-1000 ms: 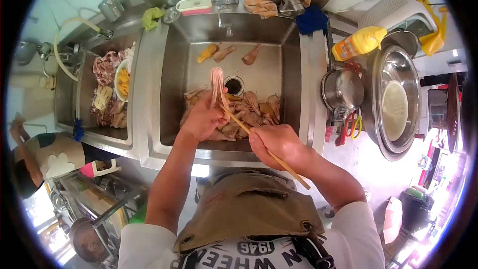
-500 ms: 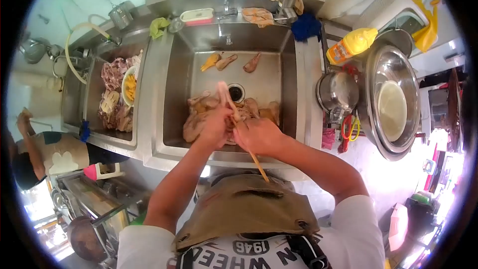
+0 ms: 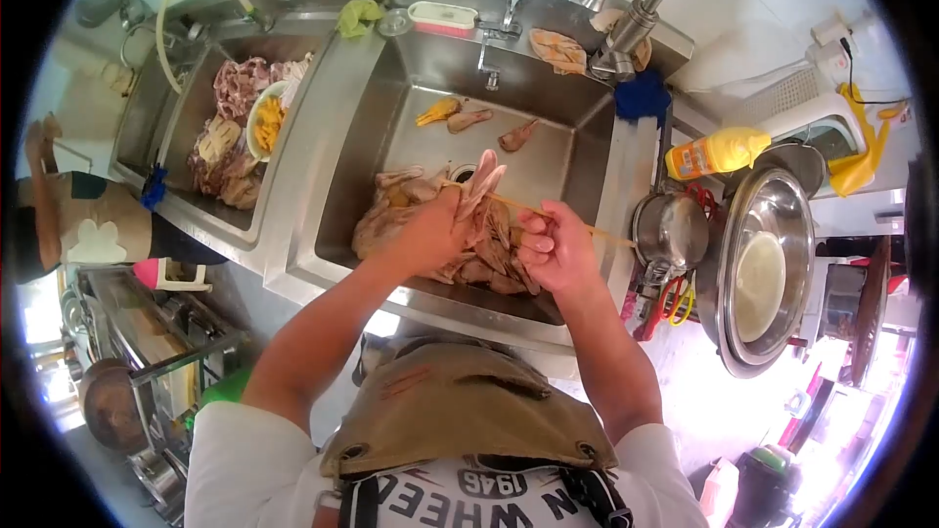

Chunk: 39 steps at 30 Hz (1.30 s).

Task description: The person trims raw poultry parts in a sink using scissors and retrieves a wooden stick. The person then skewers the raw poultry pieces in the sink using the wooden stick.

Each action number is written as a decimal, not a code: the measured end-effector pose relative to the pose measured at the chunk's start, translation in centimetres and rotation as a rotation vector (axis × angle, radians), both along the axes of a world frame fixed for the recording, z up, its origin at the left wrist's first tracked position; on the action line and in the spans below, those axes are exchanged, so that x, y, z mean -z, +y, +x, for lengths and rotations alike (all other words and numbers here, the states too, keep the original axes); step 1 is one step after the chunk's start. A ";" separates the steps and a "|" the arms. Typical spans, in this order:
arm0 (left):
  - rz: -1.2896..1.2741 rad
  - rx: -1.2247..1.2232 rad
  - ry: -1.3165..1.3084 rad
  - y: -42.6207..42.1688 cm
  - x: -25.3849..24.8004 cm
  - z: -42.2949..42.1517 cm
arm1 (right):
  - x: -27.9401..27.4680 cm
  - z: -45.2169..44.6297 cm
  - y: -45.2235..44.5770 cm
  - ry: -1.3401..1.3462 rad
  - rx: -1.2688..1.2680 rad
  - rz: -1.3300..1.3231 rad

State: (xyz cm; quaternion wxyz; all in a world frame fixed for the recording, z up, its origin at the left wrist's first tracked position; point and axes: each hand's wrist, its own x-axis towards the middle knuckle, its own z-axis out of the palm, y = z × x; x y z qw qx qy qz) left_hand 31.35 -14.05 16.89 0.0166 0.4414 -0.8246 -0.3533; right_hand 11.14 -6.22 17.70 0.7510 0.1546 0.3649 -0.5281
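Note:
My left hand [image 3: 433, 235] is closed round a pink poultry piece [image 3: 483, 176] whose long tip splits in two, like an opened bill. A thin wooden chopstick [image 3: 606, 236] crosses at that piece and reaches right. My right hand [image 3: 559, 249] has its fingers curled round the chopstick, right of my left hand. Under both hands lie plucked poultry pieces [image 3: 381, 220], heaped in the near part of the steel sink [image 3: 401, 142]. Three smaller pieces lie farther back, one a yellow piece [image 3: 437, 111]. Part of the drain [image 3: 464, 173] is hidden.
A second sink at the left holds raw meat [image 3: 235, 88] and a white bowl [image 3: 258, 142] of yellow pieces. The faucet [image 3: 626, 34] rises at the back. On the right are a yellow bottle [image 3: 719, 153], a pot [image 3: 670, 235] and nested steel basins [image 3: 729, 303]. Another person [image 3: 93, 215] is far left.
My right hand has moved away to the right from my left hand. The chopstick has swung from pointing toward my body to pointing right. The pink piece's tip now shows split. The view has turned.

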 end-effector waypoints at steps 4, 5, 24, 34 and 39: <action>0.073 -0.148 0.065 0.0 -1.5 0.2 | -0.2 0.7 -0.2 0.160 -0.027 -0.012; 0.061 -0.159 0.157 0.1 -1.5 0.3 | -0.6 1.1 -0.1 0.253 -0.047 -0.037; 0.376 -0.187 0.562 -1.1 2.0 0.5 | -4.4 3.0 4.1 1.668 -0.524 -0.939; 0.288 -0.090 0.449 -0.3 2.9 -0.6 | -1.3 3.2 1.8 1.937 -0.838 -0.905; 0.438 -0.180 0.517 0.6 4.0 0.7 | -0.5 1.4 0.3 1.704 -0.391 -0.930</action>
